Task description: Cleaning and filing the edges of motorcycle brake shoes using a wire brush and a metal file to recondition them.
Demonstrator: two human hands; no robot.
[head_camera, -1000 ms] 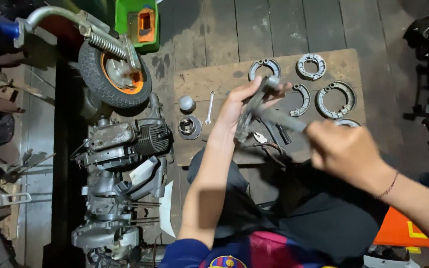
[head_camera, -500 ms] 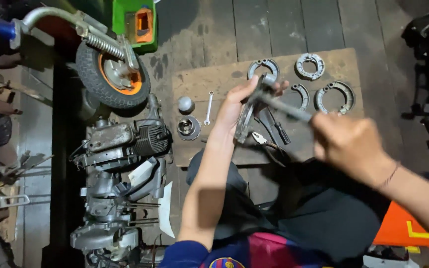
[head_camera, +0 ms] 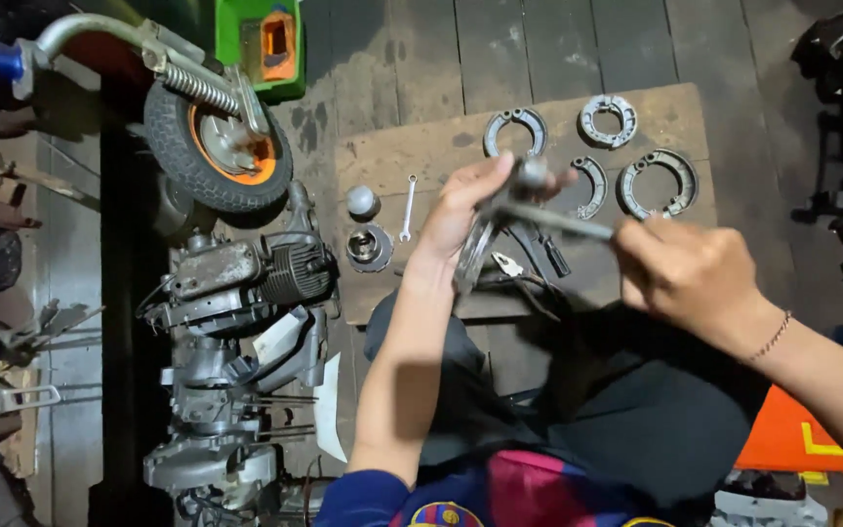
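Hands meet above a wooden board [head_camera: 382,156] on the floor. The left hand [head_camera: 470,210] curls around a curved metal part [head_camera: 475,256], probably a brake shoe, held upright. The right hand [head_camera: 690,268] is closed on a thin metal tool [head_camera: 558,222] whose tip touches that part. More brake shoes [head_camera: 658,182] lie on the board beyond.
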